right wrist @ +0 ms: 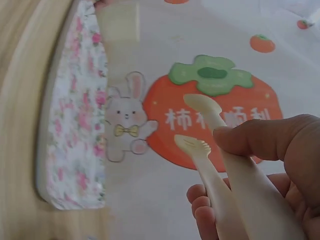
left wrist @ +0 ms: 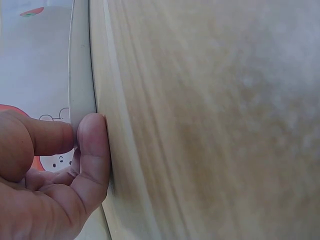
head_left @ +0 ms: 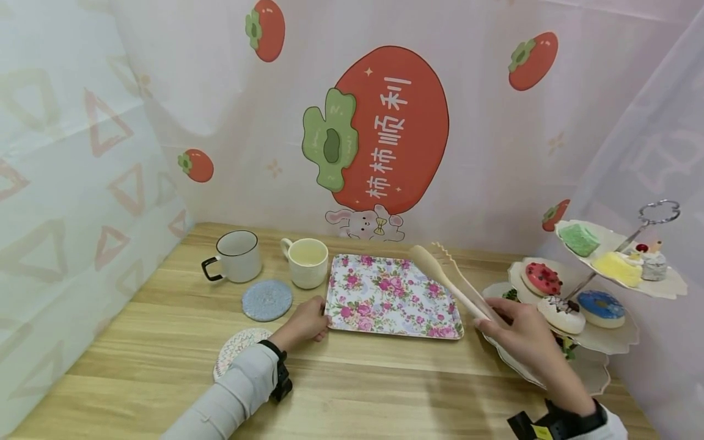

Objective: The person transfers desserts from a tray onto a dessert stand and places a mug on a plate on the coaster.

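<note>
A floral tray point(head_left: 393, 296) with pink roses lies on the wooden table. My left hand point(head_left: 305, 321) pinches its left rim between thumb and fingers; in the left wrist view the thumb and bent finger point(left wrist: 93, 150) meet at the pale tray edge point(left wrist: 81, 75). My right hand point(head_left: 522, 336) holds cream-coloured tongs point(head_left: 451, 281), their two tips apart and pointing up over the tray's right side. The right wrist view shows the thumb on one arm of the tongs point(right wrist: 250, 185) and the fingers curled round the other.
At the left stand a white enamel mug point(head_left: 238, 256) and a cream cup point(head_left: 308, 263), near a blue coaster point(head_left: 267, 300) and a patterned round mat point(head_left: 236, 348) partly under my left forearm. A tiered stand point(head_left: 627, 333) at right carries donuts point(head_left: 601, 307) and cakes point(head_left: 581, 239).
</note>
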`<control>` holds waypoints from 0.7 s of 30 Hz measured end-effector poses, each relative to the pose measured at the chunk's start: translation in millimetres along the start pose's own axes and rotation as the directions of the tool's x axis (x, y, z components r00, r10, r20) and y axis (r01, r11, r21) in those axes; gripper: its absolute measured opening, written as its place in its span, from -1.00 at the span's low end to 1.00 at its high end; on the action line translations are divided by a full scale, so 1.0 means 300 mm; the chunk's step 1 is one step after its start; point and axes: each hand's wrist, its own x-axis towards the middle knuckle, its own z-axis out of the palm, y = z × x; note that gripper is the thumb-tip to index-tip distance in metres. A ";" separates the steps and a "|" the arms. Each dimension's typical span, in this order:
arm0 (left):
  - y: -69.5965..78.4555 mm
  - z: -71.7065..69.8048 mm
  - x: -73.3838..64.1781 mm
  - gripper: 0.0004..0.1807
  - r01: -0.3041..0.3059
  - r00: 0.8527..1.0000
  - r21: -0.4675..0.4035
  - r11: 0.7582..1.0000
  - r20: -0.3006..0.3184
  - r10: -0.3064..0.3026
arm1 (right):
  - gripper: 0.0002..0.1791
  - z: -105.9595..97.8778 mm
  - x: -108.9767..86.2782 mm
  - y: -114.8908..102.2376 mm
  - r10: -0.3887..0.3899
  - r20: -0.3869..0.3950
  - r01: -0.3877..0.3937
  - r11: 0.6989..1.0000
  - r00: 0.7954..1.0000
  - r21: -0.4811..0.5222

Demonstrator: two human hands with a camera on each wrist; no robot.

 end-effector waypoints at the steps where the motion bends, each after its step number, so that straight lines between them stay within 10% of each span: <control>1: 0.001 0.000 0.000 -0.65 0.001 1.000 0.001 1.000 -0.001 -0.001 | -0.46 0.016 0.008 0.004 0.000 0.011 0.000 1.000 1.000 -0.001; 21: 0.006 0.003 0.000 -0.75 0.005 1.000 0.006 1.000 0.003 -0.005 | -0.68 0.260 0.095 0.070 0.040 0.111 -0.047 0.997 0.993 0.069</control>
